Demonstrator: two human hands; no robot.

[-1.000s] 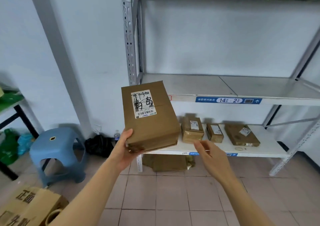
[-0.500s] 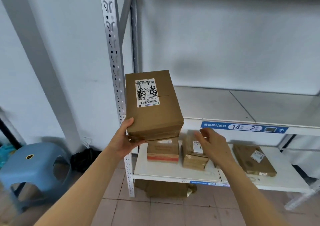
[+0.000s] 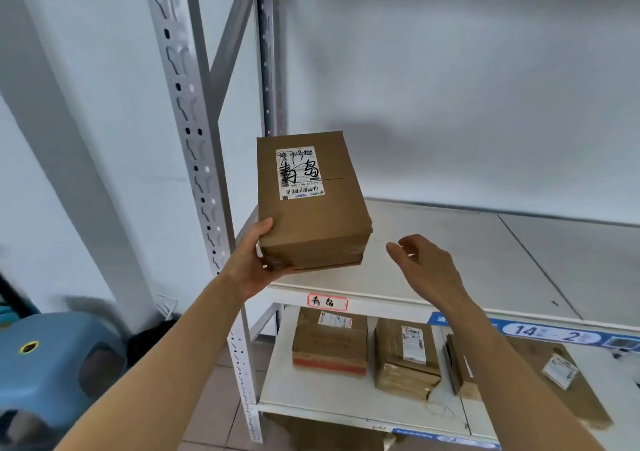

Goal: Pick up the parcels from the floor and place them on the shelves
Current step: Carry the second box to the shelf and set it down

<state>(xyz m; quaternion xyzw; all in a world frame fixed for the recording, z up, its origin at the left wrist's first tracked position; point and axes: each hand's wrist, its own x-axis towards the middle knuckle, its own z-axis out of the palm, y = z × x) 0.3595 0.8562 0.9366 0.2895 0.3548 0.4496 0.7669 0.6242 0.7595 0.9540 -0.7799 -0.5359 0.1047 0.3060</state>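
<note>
While left hand (image 3: 254,263) alone grips the parcel (image 3: 313,205) at centre frame, over the shelf (image 3: 467,260) front-left corner, right hand (image 3: 424,267) hangs open, empty; parcel may tip off the edge.

Handwritten 青岛 on the white shipping label (image 3: 300,172) of the brown cardboard parcel (image 3: 311,205), 青岛 on the red-bordered white tag (image 3: 327,302), "14-2" on the blue shelf-edge strip (image 3: 550,334).

Both forearms and hands (image 3: 427,270) are bare, no sleeves visible.
</note>
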